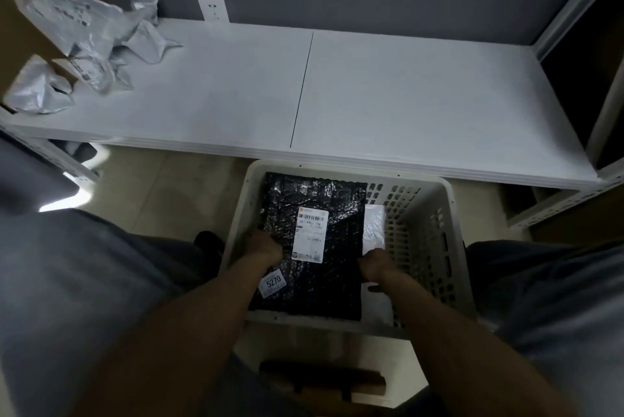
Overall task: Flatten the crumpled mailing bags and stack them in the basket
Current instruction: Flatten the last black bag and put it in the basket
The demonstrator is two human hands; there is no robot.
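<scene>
Basket [422, 248] of perforated off-white plastic holds a crinkled glossy black mailing bag [320, 288] lying flat, its side edges clutched by the curled left grip [266, 248] and right grip [374, 264], while crumpled silvery mailing bags [84, 38] sit on the white surface [405, 96].

Blk bag [320, 291]: glossy crinkled plastic w/ paper label [310, 234]. Basket [422, 241]: matt plastic. Grey bags [77, 28]: crumpled plastic.

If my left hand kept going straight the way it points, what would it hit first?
Probably the basket at its far wall: your left hand sits at the black mailing bag, at its left edge, pointing forward along it. Depth is unclear.
</scene>
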